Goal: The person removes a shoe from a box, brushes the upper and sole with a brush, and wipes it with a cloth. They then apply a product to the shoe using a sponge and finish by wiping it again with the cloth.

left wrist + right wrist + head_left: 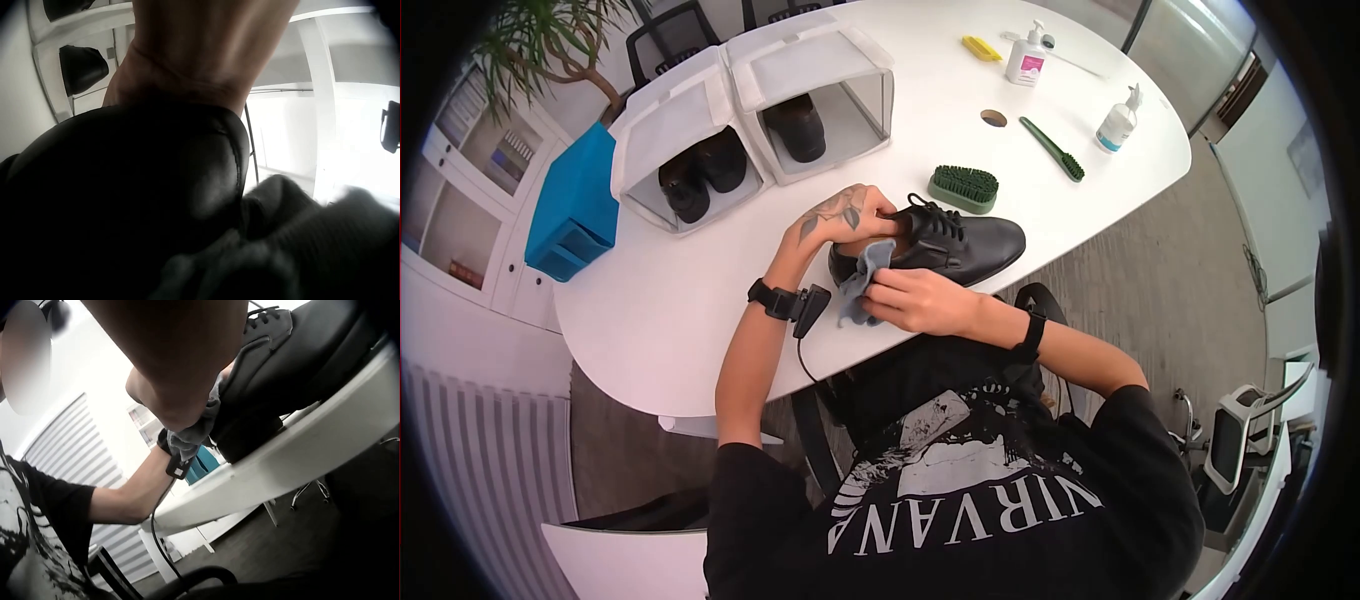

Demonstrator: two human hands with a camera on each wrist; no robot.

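The left hand point(852, 214) holds a black shoe point(985, 250) at the near edge of the white table point(680, 330), its fingers reaching into the shoe's opening. The right hand point(925, 300) pinches a grey cloth point(864, 280) against the shoe's side near the heel. A green brush point(963, 190) lies bristles up just beyond the shoe, and a thin long-handled brush point(1055, 152) lies farther off, near a pump bottle point(1117, 128)

I see white table point(690, 345): two white shoe boxes point(808, 62), teal box point(572, 195), green scrub brush point(963, 188) bristles-up, long-handled green brush point(1053, 150), two pump bottles point(1027, 62), yellow item point(980, 48).
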